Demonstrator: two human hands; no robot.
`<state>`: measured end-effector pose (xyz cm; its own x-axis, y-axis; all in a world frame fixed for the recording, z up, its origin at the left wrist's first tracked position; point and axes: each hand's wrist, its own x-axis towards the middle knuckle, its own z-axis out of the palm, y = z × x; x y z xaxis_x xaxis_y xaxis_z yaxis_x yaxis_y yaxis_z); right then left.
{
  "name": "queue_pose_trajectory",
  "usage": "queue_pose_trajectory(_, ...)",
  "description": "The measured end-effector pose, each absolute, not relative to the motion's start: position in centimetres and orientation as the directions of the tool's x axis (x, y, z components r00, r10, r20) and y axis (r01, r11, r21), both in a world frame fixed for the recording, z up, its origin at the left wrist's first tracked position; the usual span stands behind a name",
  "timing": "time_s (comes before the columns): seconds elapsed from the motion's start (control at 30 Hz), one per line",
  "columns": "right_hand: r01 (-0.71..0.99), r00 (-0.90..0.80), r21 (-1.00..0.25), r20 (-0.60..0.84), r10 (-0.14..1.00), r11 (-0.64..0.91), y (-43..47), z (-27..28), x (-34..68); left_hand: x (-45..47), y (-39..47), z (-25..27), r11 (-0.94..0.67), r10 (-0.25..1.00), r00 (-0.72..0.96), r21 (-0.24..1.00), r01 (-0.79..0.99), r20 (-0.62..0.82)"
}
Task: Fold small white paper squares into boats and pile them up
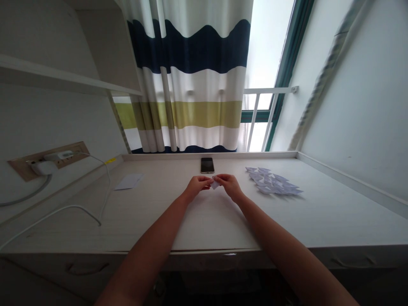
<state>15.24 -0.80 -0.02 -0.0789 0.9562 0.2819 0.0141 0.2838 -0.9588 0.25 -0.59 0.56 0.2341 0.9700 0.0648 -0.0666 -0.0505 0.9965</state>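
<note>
A small folded piece of white paper [214, 185] is held up between my two hands, over the middle of the desk. My left hand [198, 185] pinches its left side with thumb and fingers. On the other side, my right hand [228, 184] grips its upper right edge. Part of the paper is hidden behind my fingertips. Several folded white paper pieces [272, 182] lie in overlapping rows to the right of my hands. Off to the left is a flat stack of white paper sheets [128, 181].
A dark-screened phone [207, 165] lies just beyond my hands. White cables [106, 187] run across the desk's left side from a wall socket [51, 159]. The white desk [153, 229] has raised back and side edges. A striped curtain [191, 85] hangs behind it.
</note>
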Motion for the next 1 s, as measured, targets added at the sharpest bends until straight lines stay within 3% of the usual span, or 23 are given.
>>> queue_pose_trajectory(0.6,-0.134,-0.079,-0.961,0.252,0.964,0.241,-0.75,0.26,15.60,0.26,-0.89,0.99,-0.020,0.968,0.246,0.990,-0.140,0.055)
queue_pose_trajectory(1.0,-0.128,-0.070,-0.956,0.273,0.959,0.263,-0.78,0.36,15.43,0.29,-0.76,0.88,0.025,0.975,0.220,0.981,-0.193,0.019)
